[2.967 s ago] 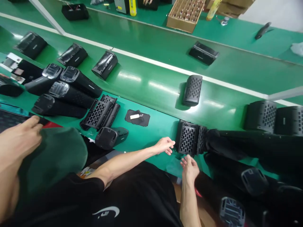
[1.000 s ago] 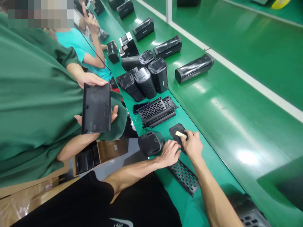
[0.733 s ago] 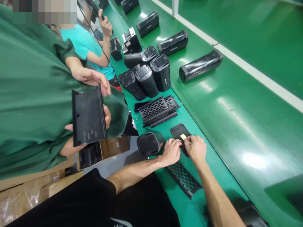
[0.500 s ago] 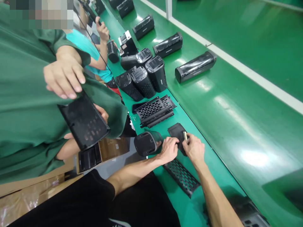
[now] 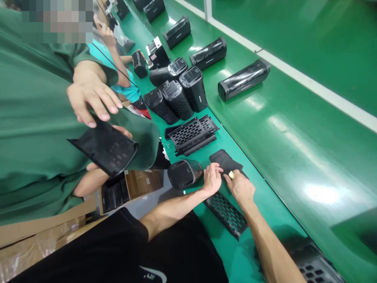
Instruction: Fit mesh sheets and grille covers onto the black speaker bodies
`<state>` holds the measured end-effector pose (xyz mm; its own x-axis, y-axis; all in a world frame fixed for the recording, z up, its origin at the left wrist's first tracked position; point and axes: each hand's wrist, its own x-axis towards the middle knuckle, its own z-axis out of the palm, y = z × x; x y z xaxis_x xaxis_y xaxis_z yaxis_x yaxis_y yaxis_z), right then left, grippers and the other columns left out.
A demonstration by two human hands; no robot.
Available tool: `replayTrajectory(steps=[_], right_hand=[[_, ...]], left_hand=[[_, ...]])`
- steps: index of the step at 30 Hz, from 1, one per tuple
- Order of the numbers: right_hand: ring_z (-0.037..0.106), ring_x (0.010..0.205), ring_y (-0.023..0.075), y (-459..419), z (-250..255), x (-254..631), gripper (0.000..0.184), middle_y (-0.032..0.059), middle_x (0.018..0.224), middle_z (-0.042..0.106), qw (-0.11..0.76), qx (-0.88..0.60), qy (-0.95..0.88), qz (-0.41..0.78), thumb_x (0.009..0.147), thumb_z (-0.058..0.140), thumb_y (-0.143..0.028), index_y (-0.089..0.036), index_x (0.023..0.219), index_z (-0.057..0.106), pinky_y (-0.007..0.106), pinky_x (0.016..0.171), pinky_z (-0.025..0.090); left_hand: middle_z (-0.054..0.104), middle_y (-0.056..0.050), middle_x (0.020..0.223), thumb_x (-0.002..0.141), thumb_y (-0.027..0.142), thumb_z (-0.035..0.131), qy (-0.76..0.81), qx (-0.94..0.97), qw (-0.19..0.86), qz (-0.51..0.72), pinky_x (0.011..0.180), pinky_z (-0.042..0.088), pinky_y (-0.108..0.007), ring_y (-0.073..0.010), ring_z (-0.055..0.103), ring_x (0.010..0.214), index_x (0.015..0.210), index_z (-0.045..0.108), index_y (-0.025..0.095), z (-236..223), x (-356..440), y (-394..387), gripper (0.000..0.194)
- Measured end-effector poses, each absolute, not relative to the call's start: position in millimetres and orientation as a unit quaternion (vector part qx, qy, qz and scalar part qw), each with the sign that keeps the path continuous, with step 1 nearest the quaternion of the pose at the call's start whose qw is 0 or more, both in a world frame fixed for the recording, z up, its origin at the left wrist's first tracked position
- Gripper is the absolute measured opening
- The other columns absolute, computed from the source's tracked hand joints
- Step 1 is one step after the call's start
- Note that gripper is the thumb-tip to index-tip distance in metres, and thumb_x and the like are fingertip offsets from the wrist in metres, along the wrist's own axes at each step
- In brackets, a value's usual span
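Hands [image 5: 211,179] [image 5: 240,187] on black pad [image 5: 225,160]; no legible writing.

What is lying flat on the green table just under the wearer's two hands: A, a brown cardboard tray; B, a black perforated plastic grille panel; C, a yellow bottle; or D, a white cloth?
B: a black perforated plastic grille panel lies flat on the green table right below the left hand and the right hand, which meet at a thin black sheet.
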<state>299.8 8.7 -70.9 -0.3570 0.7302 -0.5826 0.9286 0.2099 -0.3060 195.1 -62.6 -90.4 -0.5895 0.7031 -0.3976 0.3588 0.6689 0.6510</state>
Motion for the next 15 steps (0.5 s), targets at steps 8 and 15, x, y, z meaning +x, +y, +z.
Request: replayTrajectory(steps=[8,15], right_hand=[[0.071,0.094,0.0287,1.8,-71.9,309.3,0.041,0.0144,0.109,0.072,0.123,0.590,0.737,-0.307,0.104,0.050,-0.054,-0.019,0.117,0.068,0.037,0.079,0.049],[0.068,0.079,0.0269,16.9,-78.8,336.2,0.037,0.0120,0.090,0.072,0.082,0.648,0.680,-0.333,0.101,0.047,-0.046,-0.022,0.100,0.076,0.035,0.070,0.044]], left_hand=[[0.078,0.002,0.113,0.100,0.006,0.042,0.857,0.325,0.332,0.223,0.108,0.042,-0.038,-0.0193,0.060,0.121,0.120,0.056,0.025,-86.0,193.4,-59.2,0.031],[0.077,-0.003,0.113,0.097,0.010,0.049,0.851,0.364,0.339,0.170,0.108,0.041,-0.046,-0.0269,0.057,0.121,0.118,0.063,0.024,-77.8,189.4,-50.9,0.030]])
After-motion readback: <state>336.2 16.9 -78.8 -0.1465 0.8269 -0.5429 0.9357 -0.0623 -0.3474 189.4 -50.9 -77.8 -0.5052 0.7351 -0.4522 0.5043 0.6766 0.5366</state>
